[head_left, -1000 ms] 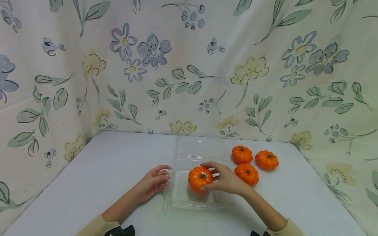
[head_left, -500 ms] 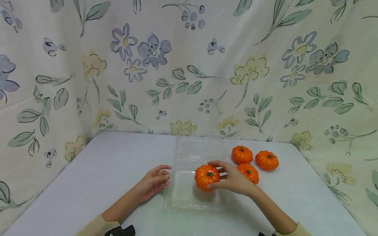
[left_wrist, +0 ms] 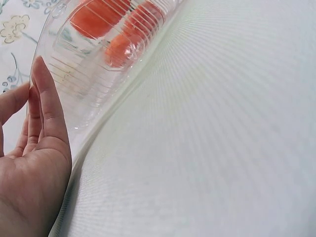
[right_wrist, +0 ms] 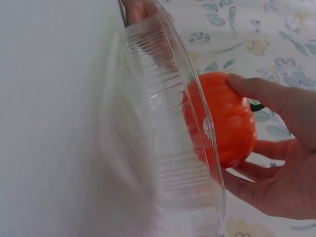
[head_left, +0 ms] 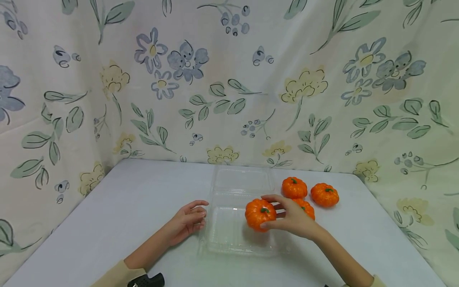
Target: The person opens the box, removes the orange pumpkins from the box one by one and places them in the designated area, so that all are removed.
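Observation:
My right hand [head_left: 295, 217] holds a glossy orange toy pumpkin [head_left: 260, 215] with a green stem, thumb and fingers spread around its right side. The pumpkin hangs over the right part of an open clear plastic clamshell container [head_left: 226, 235], and a shadow lies below it. In the right wrist view the pumpkin [right_wrist: 229, 123] shows partly through the container's clear wall [right_wrist: 168, 163]. My left hand [head_left: 188, 223] lies at the container's left edge. Its fingers [left_wrist: 52, 108] are fairly straight against the clear rim in the left wrist view, and the thumb is beside them.
Two orange pumpkins, one at the back [head_left: 294, 187] and one farther right [head_left: 324, 195], stand right of the container. A third pumpkin [head_left: 306, 208] is partly hidden by my right hand. The container's lid [head_left: 244, 179] lies back on the white table [head_left: 154, 187], before a floral curtain [head_left: 229, 79].
My right hand has moved right and slightly away from me with the pumpkin, from the container's middle to its right part. The left hand has stayed in place.

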`<state>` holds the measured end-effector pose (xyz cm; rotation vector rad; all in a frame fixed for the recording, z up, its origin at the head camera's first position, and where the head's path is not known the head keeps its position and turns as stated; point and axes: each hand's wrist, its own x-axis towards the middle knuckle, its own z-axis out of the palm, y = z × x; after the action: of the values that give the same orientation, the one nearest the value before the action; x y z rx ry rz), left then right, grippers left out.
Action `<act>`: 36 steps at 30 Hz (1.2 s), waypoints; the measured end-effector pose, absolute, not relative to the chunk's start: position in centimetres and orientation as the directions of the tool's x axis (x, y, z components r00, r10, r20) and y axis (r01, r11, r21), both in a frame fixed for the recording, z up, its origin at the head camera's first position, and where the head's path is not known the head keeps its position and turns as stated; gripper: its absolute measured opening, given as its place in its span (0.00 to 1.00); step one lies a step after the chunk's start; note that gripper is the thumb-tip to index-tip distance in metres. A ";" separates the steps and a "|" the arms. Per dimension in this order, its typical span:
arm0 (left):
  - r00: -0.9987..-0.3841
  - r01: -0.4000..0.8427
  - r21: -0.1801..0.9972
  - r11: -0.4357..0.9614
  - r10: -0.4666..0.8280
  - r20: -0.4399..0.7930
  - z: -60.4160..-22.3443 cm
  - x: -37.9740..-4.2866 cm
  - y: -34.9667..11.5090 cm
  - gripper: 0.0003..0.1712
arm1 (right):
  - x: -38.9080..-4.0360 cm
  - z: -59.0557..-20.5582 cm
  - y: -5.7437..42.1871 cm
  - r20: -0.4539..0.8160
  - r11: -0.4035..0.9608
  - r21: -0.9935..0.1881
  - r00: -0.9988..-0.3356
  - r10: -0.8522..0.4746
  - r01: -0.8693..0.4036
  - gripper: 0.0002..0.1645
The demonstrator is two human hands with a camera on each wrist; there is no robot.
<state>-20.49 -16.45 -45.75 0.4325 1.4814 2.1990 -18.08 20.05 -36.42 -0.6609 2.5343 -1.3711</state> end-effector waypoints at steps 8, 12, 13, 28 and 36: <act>-0.854 -0.192 0.930 -0.313 0.520 -0.001 -45.7 -20.6 -16.4 0.15 | -17.8 -36.3 21.3 0.054 0.480 -0.832 -0.902 -0.429 -0.278 0.43; -0.857 -0.198 0.931 -0.307 0.515 -0.012 -45.6 -20.5 -16.3 0.15 | -17.6 -36.2 22.0 0.065 0.471 -0.839 -0.909 -0.411 -0.273 0.43; -0.858 -0.200 0.931 -0.306 0.514 -0.015 -45.6 -20.5 -16.4 0.15 | -17.5 -36.2 22.2 0.068 0.472 -0.839 -0.911 -0.406 -0.273 0.43; -0.851 -0.197 0.930 -0.311 0.525 -0.005 -45.6 -20.5 -16.3 0.16 | -16.6 -35.5 24.5 0.082 0.549 -0.795 -0.942 -0.326 -0.259 0.44; -0.854 -0.198 0.932 -0.304 0.521 -0.012 -45.6 -20.5 -16.3 0.15 | -16.1 -35.2 25.8 0.085 0.577 -0.778 -0.951 -0.298 -0.250 0.43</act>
<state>-20.49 -16.32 -45.63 0.4079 1.5008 2.1883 -16.14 25.84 -35.24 -0.4768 2.7407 -1.3384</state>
